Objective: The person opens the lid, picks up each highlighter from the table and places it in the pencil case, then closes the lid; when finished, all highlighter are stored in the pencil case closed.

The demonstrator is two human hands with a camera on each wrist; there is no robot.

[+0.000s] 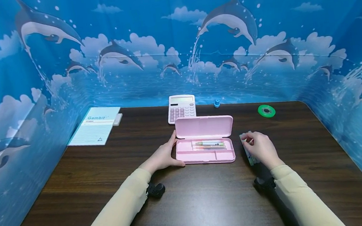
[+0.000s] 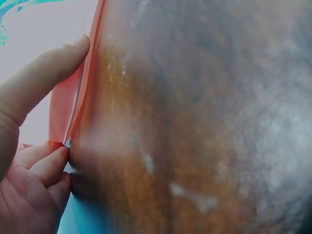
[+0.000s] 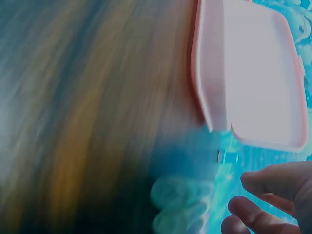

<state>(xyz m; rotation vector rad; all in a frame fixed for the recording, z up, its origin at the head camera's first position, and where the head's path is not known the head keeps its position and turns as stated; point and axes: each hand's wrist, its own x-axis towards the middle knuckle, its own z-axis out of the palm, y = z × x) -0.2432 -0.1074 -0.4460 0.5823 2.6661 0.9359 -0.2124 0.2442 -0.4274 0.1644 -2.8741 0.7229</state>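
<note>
An open pink pencil case (image 1: 188, 158) lies at the middle of the table, its lid (image 1: 204, 127) raised at the back. Several slim pens (image 1: 210, 144) lie in its rear compartment. My left hand (image 1: 164, 154) grips the left end of the case; in the left wrist view the thumb (image 2: 53, 68) lies along its wall and curled fingers (image 2: 48, 170) meet the corner. Right of the case, my right hand (image 1: 261, 149) hovers over a flat, narrow greenish patterned thing (image 1: 250, 156), partly hidden beneath it. The right wrist view shows bent fingers (image 3: 273, 183) with a gap between them.
Behind the case stands a white calculator (image 1: 181, 105). A small blue object (image 1: 217, 103) and a green disc (image 1: 266, 111) are at the back right. At the back left lies a Gambit pad (image 1: 94, 127) beside a small white block (image 1: 117, 119). A dolphin-print curtain (image 1: 175, 55) encloses the table.
</note>
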